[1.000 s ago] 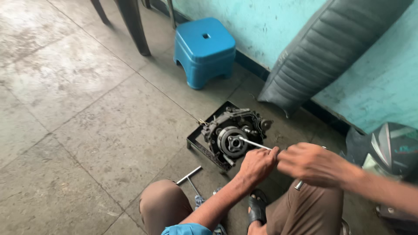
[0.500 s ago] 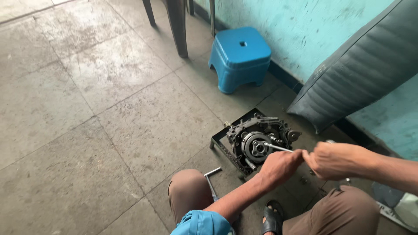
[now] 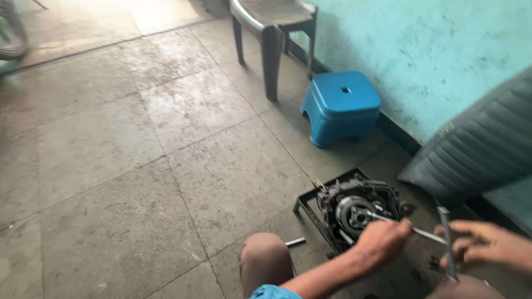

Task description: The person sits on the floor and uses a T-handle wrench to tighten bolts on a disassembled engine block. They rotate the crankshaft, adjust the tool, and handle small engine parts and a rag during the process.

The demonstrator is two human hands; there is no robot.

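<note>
The T-handle wrench (image 3: 413,230) lies near-right to far-left, tip in the engine (image 3: 357,210) — left hand (image 3: 382,241) and right hand (image 3: 479,243) fingers clamped on it; grey tiled floor (image 3: 138,166), turquoise wall (image 3: 432,50).

We identify the place as an informal repair workshop with a bare floor of large grey concrete slabs (image 3: 138,166), stained and worn. Just ahead of our fingers (image 3: 396,232), a greasy black engine block with an exposed round metal clutch (image 3: 357,207) sits in a shallow black metal tray (image 3: 305,202) on the floor. Further beyond the fingers stand a low blue plastic stool (image 3: 341,105) and a grey plastic chair (image 3: 271,22), both against a scuffed turquoise painted wall (image 3: 421,50). A ribbed dark vehicle seat (image 3: 476,149) leans there.
</note>
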